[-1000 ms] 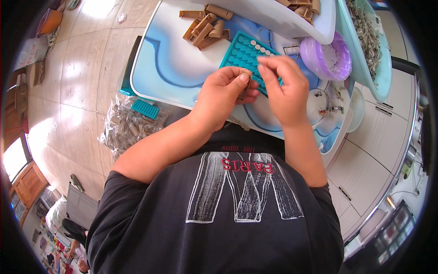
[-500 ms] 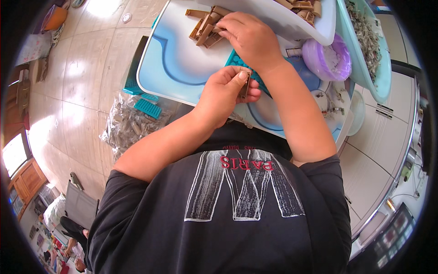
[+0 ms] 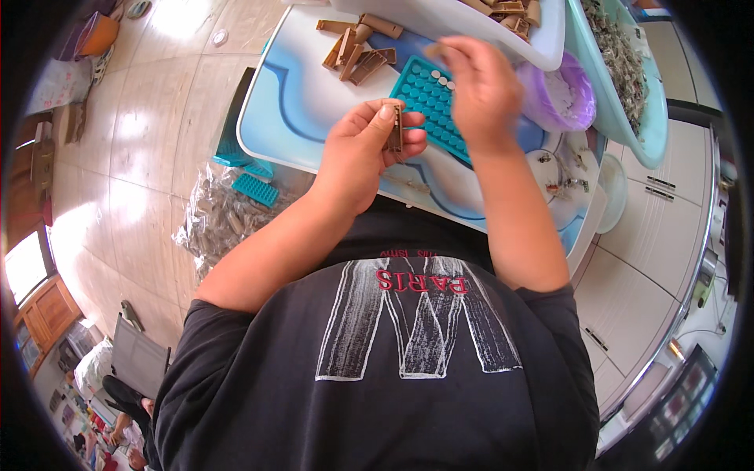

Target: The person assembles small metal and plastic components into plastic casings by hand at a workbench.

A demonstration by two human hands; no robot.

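My left hand (image 3: 360,141) is closed around a narrow brown plastic casing (image 3: 396,135), its thumb pressed on the upper end. Small details show along the casing's open side, too fine to make out. Above the right part of a teal tray with rows of round cups (image 3: 424,98), my right hand (image 3: 487,98) is blurred by motion. A small brown piece (image 3: 433,50) shows at its fingertips, its shape unclear. A few pale round discs (image 3: 442,79) lie in the tray's far cups. Beyond my left hand, several brown casings (image 3: 357,53) lie heaped on the table.
A white bin (image 3: 542,51) of brown casings stands at the far right, beside a purple basin (image 3: 559,98) and a pale green tub (image 3: 656,129) full of small parts. Left of the blue-white table (image 3: 271,129), a clear bag of parts (image 3: 212,216) sits low down.
My right hand has moved right, away from the heap, with a small brown piece at its fingertips. My left hand has shifted slightly left with the casing, and more of the teal tray shows.
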